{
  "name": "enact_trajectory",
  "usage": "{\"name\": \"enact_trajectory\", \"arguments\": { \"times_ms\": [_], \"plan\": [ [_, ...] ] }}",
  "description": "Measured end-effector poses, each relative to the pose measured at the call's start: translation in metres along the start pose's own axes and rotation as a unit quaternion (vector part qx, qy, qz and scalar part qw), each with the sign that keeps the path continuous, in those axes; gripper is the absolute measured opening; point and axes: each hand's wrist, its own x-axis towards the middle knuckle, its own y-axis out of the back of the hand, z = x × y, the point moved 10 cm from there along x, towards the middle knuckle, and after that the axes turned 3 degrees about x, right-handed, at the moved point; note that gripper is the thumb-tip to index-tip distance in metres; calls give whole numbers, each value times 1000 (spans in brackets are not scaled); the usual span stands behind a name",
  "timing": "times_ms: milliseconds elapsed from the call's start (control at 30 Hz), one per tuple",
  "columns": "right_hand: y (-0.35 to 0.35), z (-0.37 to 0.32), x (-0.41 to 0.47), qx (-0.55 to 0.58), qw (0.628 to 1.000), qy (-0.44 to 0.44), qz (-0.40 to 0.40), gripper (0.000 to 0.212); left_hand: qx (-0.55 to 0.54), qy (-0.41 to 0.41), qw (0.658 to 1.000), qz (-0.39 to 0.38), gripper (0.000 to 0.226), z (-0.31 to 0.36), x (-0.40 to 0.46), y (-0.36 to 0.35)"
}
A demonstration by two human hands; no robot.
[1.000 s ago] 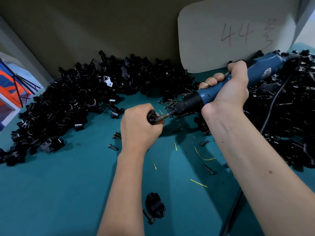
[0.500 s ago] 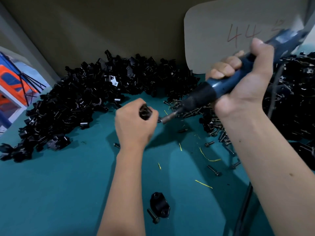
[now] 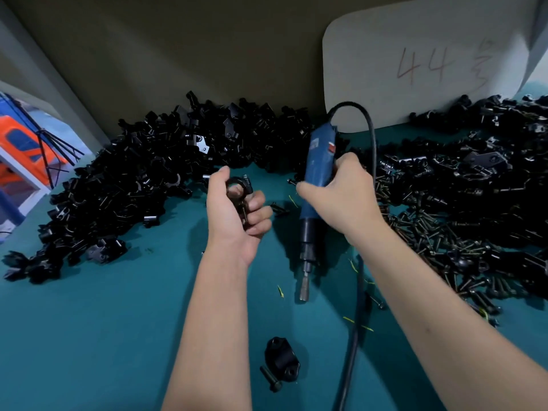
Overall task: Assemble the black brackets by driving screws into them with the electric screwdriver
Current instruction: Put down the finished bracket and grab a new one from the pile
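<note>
My left hand (image 3: 237,212) grips a black ring-shaped bracket (image 3: 239,188) above the teal table, palm turned up, a screw end showing at the bracket's top. My right hand (image 3: 341,194) holds the blue electric screwdriver (image 3: 315,185) upright, its bit (image 3: 304,289) pointing down just above the table, apart from the bracket. The tool's black cord (image 3: 372,143) loops over my right hand and runs down to the front edge. A single black bracket (image 3: 281,358) with a loose screw (image 3: 269,378) beside it lies near the front.
A big heap of black brackets (image 3: 124,185) fills the left and back. More brackets (image 3: 474,161) and a heap of black screws (image 3: 444,247) lie on the right. A white card marked 44 (image 3: 421,60) leans on the back wall. Yellow scraps dot the teal table (image 3: 89,336).
The screwdriver left the bracket and swung from slanted to upright, bit down. My left hand turned palm up, showing the bracket. The view shifted slightly.
</note>
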Motion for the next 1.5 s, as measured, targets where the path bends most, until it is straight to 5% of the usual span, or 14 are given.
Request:
{"name": "enact_trajectory", "arguments": {
  "times_ms": [167,333,433,500,600,700,833,1033,1200,1333,1400,1500],
  "plan": [
    [-5,0,-3,-135,990,48,13,53,12,41,998,-36,56,-8,-1,-8],
    [12,-40,-13,-153,965,193,86,42,186,-72,980,29,65,7,-3,-10],
    [-4,-69,-22,42,959,265,-92,25,200,-102,972,70,85,9,-5,-18],
    [-4,-81,-33,57,943,299,-133,18,181,-137,972,59,80,12,-12,-32],
    [16,-74,-25,46,952,268,-142,16,172,-157,969,76,92,6,-24,-44],
    [56,-50,-4,-35,969,199,-144,22,234,-205,946,85,70,4,-34,-71],
    [143,-12,23,-96,987,115,-55,28,300,-207,930,-39,62,-22,-37,-164],
    [242,25,43,54,998,13,28,24,395,-205,879,-169,74,-66,-53,-262],
    [274,43,63,-254,966,-46,20,29,520,-285,787,-171,72,-86,-57,-292],
    [276,17,83,-399,915,-35,43,59,524,-325,781,-99,60,-72,-35,-272],
    [249,-5,97,-425,904,19,44,49,554,-313,770,-49,43,-62,-13,-257],
    [170,-12,116,-463,882,68,-62,27,618,-282,734,5,21,-47,19,-236]
  ]
}}
